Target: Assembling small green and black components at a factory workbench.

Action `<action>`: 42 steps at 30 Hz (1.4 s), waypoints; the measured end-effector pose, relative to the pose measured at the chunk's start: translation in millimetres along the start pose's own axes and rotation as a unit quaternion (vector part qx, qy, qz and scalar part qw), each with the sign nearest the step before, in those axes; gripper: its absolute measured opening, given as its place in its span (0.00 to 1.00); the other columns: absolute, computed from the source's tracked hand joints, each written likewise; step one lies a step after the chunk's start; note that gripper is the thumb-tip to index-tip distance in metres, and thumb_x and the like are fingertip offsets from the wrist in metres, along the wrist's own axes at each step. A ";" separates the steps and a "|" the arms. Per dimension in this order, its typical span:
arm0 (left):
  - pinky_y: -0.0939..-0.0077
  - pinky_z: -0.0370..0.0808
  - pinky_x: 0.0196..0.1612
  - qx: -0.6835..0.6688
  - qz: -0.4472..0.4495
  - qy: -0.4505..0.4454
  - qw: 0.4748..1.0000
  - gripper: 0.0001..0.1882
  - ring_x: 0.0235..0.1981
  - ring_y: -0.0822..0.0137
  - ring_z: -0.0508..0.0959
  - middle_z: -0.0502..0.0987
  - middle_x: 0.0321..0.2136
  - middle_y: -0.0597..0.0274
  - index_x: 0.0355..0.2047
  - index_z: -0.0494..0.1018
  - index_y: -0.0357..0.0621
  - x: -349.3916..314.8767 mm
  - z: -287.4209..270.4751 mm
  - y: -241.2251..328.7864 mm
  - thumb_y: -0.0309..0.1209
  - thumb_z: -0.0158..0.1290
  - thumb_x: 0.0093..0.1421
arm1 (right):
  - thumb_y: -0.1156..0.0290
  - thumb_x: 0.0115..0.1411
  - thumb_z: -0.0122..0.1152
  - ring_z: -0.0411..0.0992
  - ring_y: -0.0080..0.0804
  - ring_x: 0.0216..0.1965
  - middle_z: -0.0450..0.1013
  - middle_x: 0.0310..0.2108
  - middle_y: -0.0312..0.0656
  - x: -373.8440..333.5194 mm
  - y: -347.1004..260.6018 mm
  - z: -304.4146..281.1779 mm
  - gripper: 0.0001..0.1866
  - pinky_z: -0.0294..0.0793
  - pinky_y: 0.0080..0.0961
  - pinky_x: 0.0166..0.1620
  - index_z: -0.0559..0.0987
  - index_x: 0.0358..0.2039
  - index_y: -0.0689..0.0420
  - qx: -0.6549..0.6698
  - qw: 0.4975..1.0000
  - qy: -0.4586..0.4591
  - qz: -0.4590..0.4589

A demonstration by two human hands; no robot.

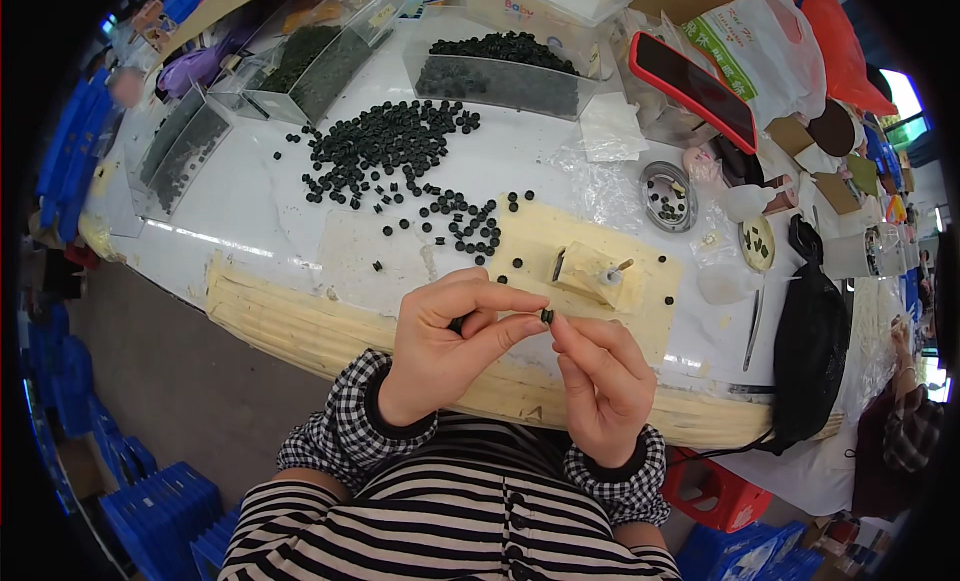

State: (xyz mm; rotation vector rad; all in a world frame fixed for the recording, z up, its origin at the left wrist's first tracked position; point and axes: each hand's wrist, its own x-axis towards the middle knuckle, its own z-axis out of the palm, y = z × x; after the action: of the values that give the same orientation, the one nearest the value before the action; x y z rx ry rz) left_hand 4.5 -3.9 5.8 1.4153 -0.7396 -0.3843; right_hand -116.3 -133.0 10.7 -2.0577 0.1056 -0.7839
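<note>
Between the thumb and index finger of my left hand point(440, 341) is a small black grooved rubber piece point(547, 317). A second dark piece point(457, 324) shows in the curl of the same hand. My right hand point(605, 381) is closed in a pinch, its fingertips right against the held piece; whether they grip anything themselves is hidden. Just beyond my hands, a cream block point(597, 276) with a white-and-brown peg point(617, 272) upright on it rests on a yellowish board point(540, 226). Loose black pieces point(380, 146) of the same look are heaped farther left.
Clear bins of dark parts point(500, 76) line the back. A red-cased phone point(693, 89) leans at the back right. Nearer are a round glass dish point(668, 196), metal tweezers point(755, 326) and a black bag point(812, 341). Padding point(290, 306) covers the table's front edge.
</note>
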 end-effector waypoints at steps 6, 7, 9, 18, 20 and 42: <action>0.86 0.57 0.23 -0.008 0.010 0.000 1.000 0.11 0.18 0.82 0.58 0.60 0.16 0.74 0.36 0.81 0.41 -0.3 0.8 -2.6 0.20 0.62 0.51 | 0.84 0.51 0.63 0.72 0.32 0.31 0.75 0.37 0.43 -0.4 -0.8 0.3 0.18 0.71 0.21 0.34 0.80 0.45 0.61 0.004 1.000 -0.001 0.007; 0.86 0.57 0.23 -0.006 0.009 0.000 1.000 0.11 0.18 0.82 0.58 0.60 0.16 0.74 0.36 0.81 0.41 -0.2 0.9 -2.1 0.20 0.62 0.50 | 0.84 0.51 0.62 0.72 0.32 0.32 0.75 0.37 0.43 -0.2 -1.3 -0.2 0.18 0.71 0.21 0.34 0.80 0.45 0.61 0.004 1.000 -0.001 0.010; 0.86 0.57 0.23 -0.003 0.007 0.000 1.000 0.11 0.18 0.82 0.58 0.60 0.16 0.74 0.35 0.81 0.41 -0.6 0.7 -2.4 0.20 0.62 0.50 | 0.83 0.52 0.62 0.72 0.32 0.32 0.75 0.37 0.43 -0.2 -2.1 -0.7 0.18 0.71 0.21 0.34 0.80 0.45 0.61 0.005 1.000 -0.003 0.017; 0.86 0.56 0.22 0.008 0.006 0.004 1.000 0.11 0.18 0.82 0.59 0.60 0.16 0.74 0.35 0.81 0.41 -1.4 0.6 -1.6 0.19 0.62 0.49 | 0.84 0.52 0.62 0.72 0.33 0.33 0.75 0.38 0.44 -0.3 -0.5 0.1 0.18 0.72 0.22 0.35 0.80 0.45 0.61 0.013 1.000 -0.007 0.021; 0.86 0.56 0.22 0.004 0.010 0.006 1.000 0.11 0.18 0.82 0.58 0.60 0.16 0.74 0.35 0.81 0.41 -1.4 1.3 -1.8 0.19 0.62 0.50 | 0.84 0.52 0.62 0.72 0.33 0.33 0.75 0.38 0.44 0.2 -0.8 0.2 0.18 0.72 0.22 0.35 0.80 0.45 0.61 0.007 1.000 -0.005 0.016; 0.85 0.56 0.22 0.018 0.045 0.008 0.999 0.12 0.18 0.81 0.59 0.62 0.16 0.73 0.36 0.82 0.43 -2.0 0.7 -2.2 0.18 0.61 0.50 | 0.82 0.51 0.63 0.72 0.33 0.31 0.76 0.38 0.42 4.4 -1.3 0.0 0.17 0.71 0.24 0.33 0.81 0.43 0.60 -0.064 0.997 -0.005 -0.042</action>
State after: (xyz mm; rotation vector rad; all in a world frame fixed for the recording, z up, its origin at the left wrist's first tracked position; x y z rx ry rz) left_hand 3.0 -3.4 3.2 1.4111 -0.7976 -0.2903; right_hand -113.1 -133.8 13.8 -2.1993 0.0647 -0.8366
